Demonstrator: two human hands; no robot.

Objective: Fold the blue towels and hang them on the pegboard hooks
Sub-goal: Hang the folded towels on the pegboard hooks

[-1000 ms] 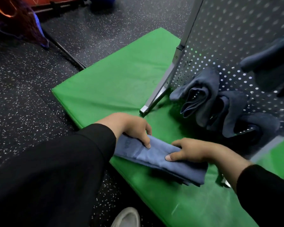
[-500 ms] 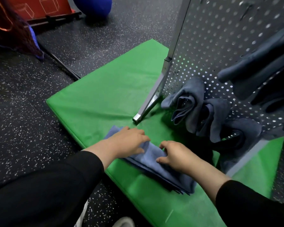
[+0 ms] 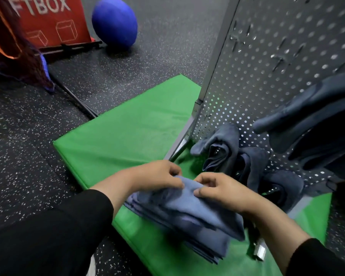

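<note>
Blue towel (image 3: 187, 212) on green mat (image 3: 127, 132)

Dim even indoor light, soft shadows, motion blur, wide-angle edge distortion

Maybe five hung towels (image 3: 223, 148), one towel stack (image 3: 187, 214), one ball (image 3: 115, 21)

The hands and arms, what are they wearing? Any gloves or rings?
Both arms wear long black sleeves that end at the wrists. The left hand and the right hand are bare: no gloves, rings or watch show in this view.
</note>
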